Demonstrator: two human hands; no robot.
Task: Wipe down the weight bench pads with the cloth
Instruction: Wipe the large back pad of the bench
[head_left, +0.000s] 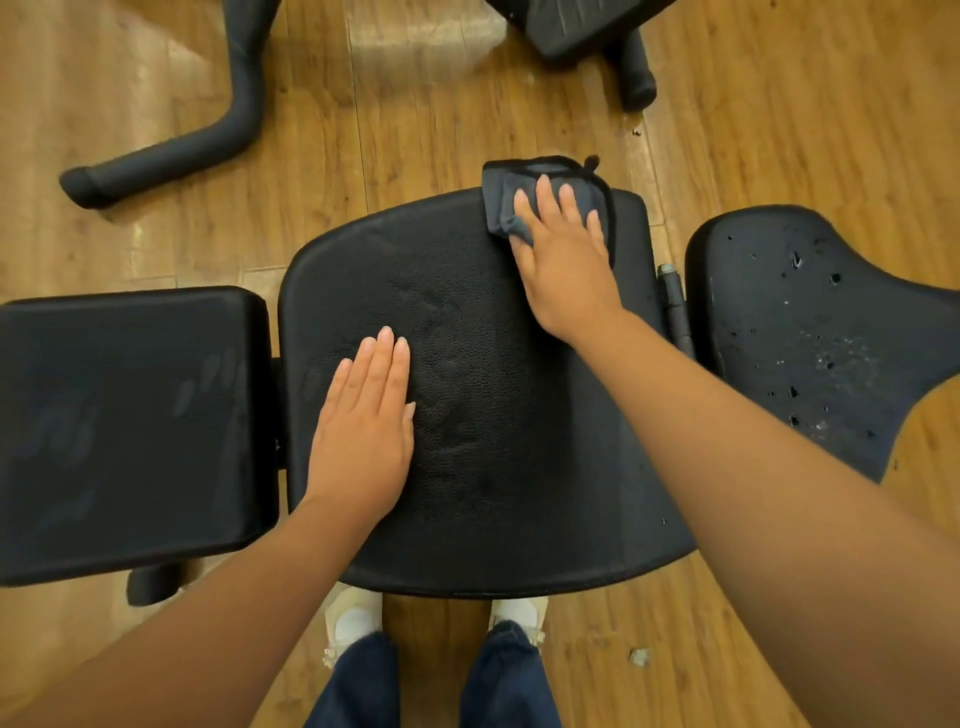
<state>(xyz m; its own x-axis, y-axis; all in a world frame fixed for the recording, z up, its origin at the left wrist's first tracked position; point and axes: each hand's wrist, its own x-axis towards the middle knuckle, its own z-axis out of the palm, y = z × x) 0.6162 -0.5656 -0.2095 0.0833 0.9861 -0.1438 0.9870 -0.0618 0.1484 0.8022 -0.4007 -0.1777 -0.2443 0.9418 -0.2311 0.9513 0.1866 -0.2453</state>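
A wide black bench pad (478, 395) lies across the middle of the head view. My left hand (363, 421) rests flat on its near left part, fingers straight. At the pad's far right corner, my right hand (563, 254) presses a folded dark grey cloth (524, 189) flat, fingers spread over it. Part of the cloth hangs past the pad's far edge. A square black pad (130, 426) sits to the left, with faint finger marks on it. A worn black pad (810, 332) with small holes and white specks sits to the right.
The bench stands on a wooden floor (415, 104). A black padded bar (171, 150) lies at the far left, other black equipment (587, 31) at the far top. A metal hinge (675, 306) shows between the middle and right pads. My feet (436, 623) stand below.
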